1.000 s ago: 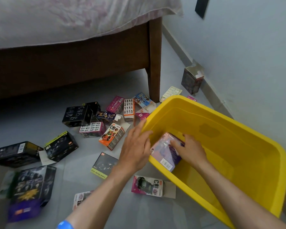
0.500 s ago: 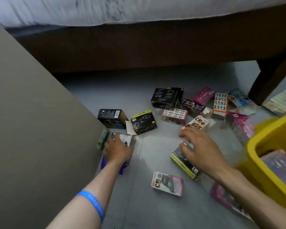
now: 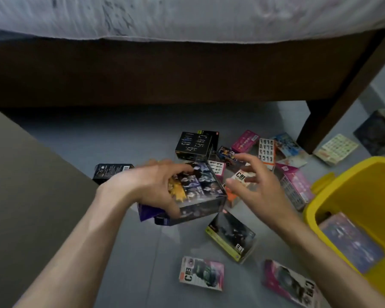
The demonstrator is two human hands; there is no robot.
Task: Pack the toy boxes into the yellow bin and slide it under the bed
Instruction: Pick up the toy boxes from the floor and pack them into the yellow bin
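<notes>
The left hand [image 3: 156, 187] has a large dark toy box [image 3: 193, 192] lifted clear of the floor [image 3: 129, 263], its fingers curled over the far top edge and the thumb clamped on the near side. The right hand [image 3: 256, 190] hovers just beside the box's right end, fingers spread and loosely bent, holding nothing.

The yellow bin [image 3: 365, 196] stands at the right side of the floor, near the bed leg [image 3: 333, 121], with one purple-printed box [image 3: 351, 241] already lying inside it. Many more small boxes lie scattered on the floor between the bin and the bed frame [image 3: 165, 74]: a black one [image 3: 193, 143] toward the bed, pink ones [image 3: 295, 187] beside the bin, a yellow-edged box [image 3: 231, 234] and two flat pink-and-white ones [image 3: 201, 273] nearer the person.

The held box looks like thin printed card, probably light and somewhat hollow, so it should carry easily but could dent if squeezed hard. Its glossy faces may slip under a one-handed hold; taking it by two opposite ends, with the right hand on the free end, seems the safer way to carry it over the bin's rim. The purple flap [image 3: 147, 213] at its left end seems loose and may open.
</notes>
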